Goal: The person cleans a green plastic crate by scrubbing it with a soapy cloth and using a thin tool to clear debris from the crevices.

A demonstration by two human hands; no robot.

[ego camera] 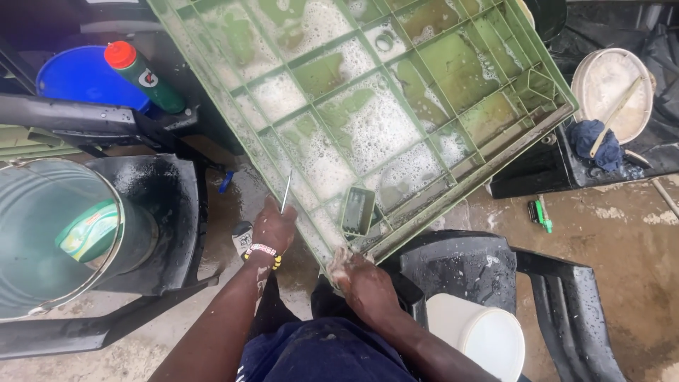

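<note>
The big green plastic crate (pixel 368 106), soapy and tilted, leans above both hands. The left hand (pixel 272 230) grips its edge. The right hand (pixel 364 279) is closed on its bottom corner.

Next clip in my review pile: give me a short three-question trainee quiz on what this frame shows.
1. True or false: the green ribbed panel is dry.
2. Which hand holds the thin metal rod? A left, B right.
3. What floats in the metal bucket of water?

Key
1. False: suds cover it.
2. A. The right hand rests soapy on the panel's lower edge.
3. A green and yellow plastic packet.
</note>
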